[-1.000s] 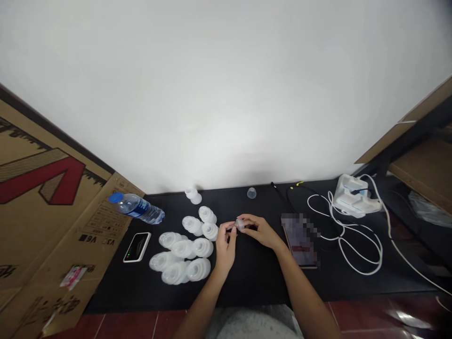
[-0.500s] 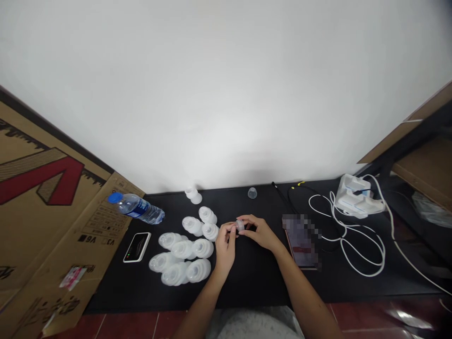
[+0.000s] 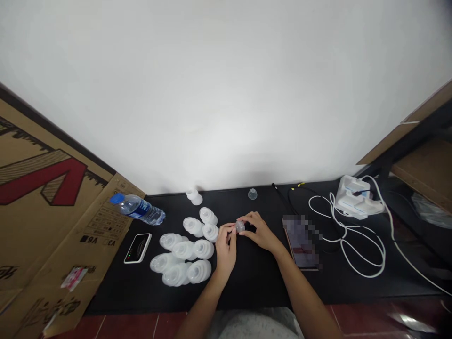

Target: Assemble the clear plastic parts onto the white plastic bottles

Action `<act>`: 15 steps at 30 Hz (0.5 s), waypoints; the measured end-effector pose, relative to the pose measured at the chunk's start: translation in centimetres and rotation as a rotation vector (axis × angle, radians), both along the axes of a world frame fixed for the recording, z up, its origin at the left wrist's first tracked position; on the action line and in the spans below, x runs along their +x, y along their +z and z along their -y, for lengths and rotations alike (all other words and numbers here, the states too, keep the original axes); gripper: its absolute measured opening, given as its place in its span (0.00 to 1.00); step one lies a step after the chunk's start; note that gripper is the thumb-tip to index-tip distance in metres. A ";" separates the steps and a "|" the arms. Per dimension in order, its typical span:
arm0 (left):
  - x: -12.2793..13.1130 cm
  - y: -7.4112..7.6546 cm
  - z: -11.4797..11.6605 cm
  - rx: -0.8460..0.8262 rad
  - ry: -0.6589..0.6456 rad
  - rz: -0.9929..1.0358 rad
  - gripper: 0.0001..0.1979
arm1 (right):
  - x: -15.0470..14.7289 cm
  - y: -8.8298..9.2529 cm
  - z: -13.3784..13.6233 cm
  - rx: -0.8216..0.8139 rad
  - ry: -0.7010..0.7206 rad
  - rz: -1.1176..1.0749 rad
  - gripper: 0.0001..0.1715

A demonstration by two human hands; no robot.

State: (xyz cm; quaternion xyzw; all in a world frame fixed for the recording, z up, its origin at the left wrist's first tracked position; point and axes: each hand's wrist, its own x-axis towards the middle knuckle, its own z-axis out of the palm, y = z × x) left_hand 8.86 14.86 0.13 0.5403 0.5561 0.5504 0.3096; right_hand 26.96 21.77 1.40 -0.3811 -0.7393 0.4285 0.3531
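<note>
Above the black tabletop [image 3: 256, 282], what is being handled?

The left hand [image 3: 225, 247] and right hand [image 3: 260, 234] are pinching a small clear plastic cap [image 3: 240, 226]; frosted white plastic bottles [image 3: 183, 250] are sitting clustered nearby.

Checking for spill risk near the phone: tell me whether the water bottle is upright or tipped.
Tipped. The water bottle lies on its side, with its blue cap on and resting over the flattened cardboard box.
</note>
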 end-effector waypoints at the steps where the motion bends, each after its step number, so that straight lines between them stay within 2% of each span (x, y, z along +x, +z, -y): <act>1: 0.0 0.0 0.0 -0.002 0.000 0.004 0.14 | 0.1 0.0 0.0 0.000 0.003 -0.005 0.21; 10: 0.0 -0.1 -0.2 -0.007 0.019 0.100 0.16 | -0.5 -0.3 0.1 -0.145 0.054 -0.128 0.23; 15: 0.1 0.2 -0.2 -0.004 0.022 0.098 0.16 | -0.5 -0.2 0.1 -0.143 0.049 -0.137 0.24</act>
